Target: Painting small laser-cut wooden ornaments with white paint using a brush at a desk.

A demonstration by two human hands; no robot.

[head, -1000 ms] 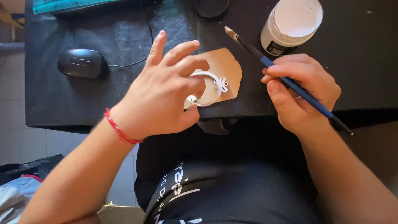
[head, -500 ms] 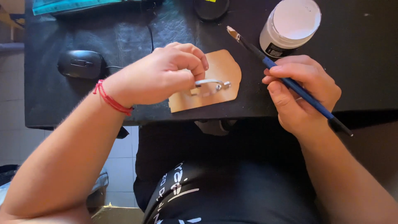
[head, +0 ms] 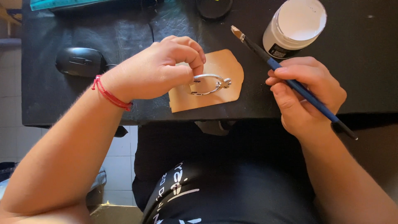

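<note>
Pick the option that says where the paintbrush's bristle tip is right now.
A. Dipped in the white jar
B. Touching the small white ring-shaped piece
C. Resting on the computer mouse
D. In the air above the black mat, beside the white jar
D: the right hand holds the paintbrush with its tip raised just left of the white jar, clear of the white piece in the left hand.

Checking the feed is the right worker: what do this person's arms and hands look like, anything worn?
Both forearms are bare, with no sleeves or gloves showing. The left hand has a thin red cord bracelet at the wrist. The right hand shows no ring, watch or band. Nails are short and unpainted.
</note>
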